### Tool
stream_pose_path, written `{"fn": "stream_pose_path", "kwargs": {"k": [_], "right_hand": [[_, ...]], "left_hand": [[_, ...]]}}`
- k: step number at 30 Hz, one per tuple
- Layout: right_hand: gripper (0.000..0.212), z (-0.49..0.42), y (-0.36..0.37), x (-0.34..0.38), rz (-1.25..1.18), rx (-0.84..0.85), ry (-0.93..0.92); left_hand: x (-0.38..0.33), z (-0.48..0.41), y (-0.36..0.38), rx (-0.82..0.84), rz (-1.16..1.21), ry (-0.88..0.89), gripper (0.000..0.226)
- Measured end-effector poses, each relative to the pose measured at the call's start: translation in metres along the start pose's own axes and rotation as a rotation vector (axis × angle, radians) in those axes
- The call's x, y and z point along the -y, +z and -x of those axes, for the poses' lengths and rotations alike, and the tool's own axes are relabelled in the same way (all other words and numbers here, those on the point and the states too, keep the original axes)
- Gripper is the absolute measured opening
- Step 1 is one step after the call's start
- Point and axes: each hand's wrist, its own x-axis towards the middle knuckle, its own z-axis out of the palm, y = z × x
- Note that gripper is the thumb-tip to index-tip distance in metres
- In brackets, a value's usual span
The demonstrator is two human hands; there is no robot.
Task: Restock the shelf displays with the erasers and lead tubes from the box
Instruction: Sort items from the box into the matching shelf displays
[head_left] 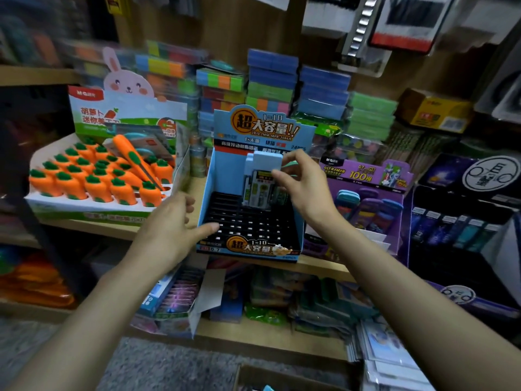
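While you're facing the shelf (318,265), your R hand (304,190) is reaching into the back of the blue display box (209,179). Its grip is pinching the pale blue cap of the lead tubes (263,180), w/ the thumb on the cap's near side and the fingers over the top. The tubes are standing upright in the back row of the black slotted tray (248,224), approx. centre, w/ their lower ends down in the slots. At least two caps are showing, but I can't tell the exact no. in the bunch. The tray's other slots are lying open. Your L hand (169,224) is sitting at the display's left wall w/ a relaxed, open grip: the thumb is lying across the low front part of the wall and the fingers are hanging loosely bent just outside it. A carrot display (93,179) is sitting just left of the blue one on the same shelf, w/ most holes carrying orange carrots. A purple lead display (366,176) is sitting just beside its right wall. Stacks of coloured sticky notes (270,80) are standing behind. At the bottom edge, only the rim of a cardboard box (248,372) is showing.
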Motion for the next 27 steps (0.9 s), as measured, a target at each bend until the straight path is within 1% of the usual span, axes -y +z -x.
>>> {"fn": "stream_pose_path", "kwargs": {"k": [1, 3, 5, 10, 13, 17, 23, 27], "right_hand": [[0.013, 0.000, 0.002, -0.002, -0.012, -0.001, 0.010], [0.012, 0.000, 0.003, -0.003, -0.039, -0.005, 0.011], [0.011, 0.000, 0.001, -0.003, -0.056, 0.016, 0.003], [0.013, 0.003, -0.001, -0.003, -0.016, 0.065, -0.064], [0.013, 0.001, 0.002, -0.002, 0.073, 0.038, -0.117], [0.011, 0.001, 0.006, -0.003, 0.124, 0.055, -0.138], [0.012, -0.004, 0.007, -0.008, 0.219, 0.052, -0.100], [0.016, -0.008, 0.013, -0.007, 0.393, 0.016, -0.091]], "left_hand": [[0.002, 0.001, 0.004, 0.050, -0.025, -0.021, 0.066], [0.003, 0.002, 0.012, 0.093, -0.037, -0.017, 0.062], [0.003, 0.002, 0.017, 0.091, -0.013, -0.018, 0.056], [0.003, 0.002, 0.018, 0.092, -0.029, -0.028, 0.058], [0.002, 0.003, 0.018, 0.098, -0.019, -0.031, 0.056], [0.002, 0.004, 0.017, 0.094, -0.014, -0.021, 0.056], [0.001, 0.005, 0.016, 0.105, -0.012, -0.012, 0.052], [0.001, 0.006, 0.014, 0.110, -0.029, -0.017, 0.051]]}}
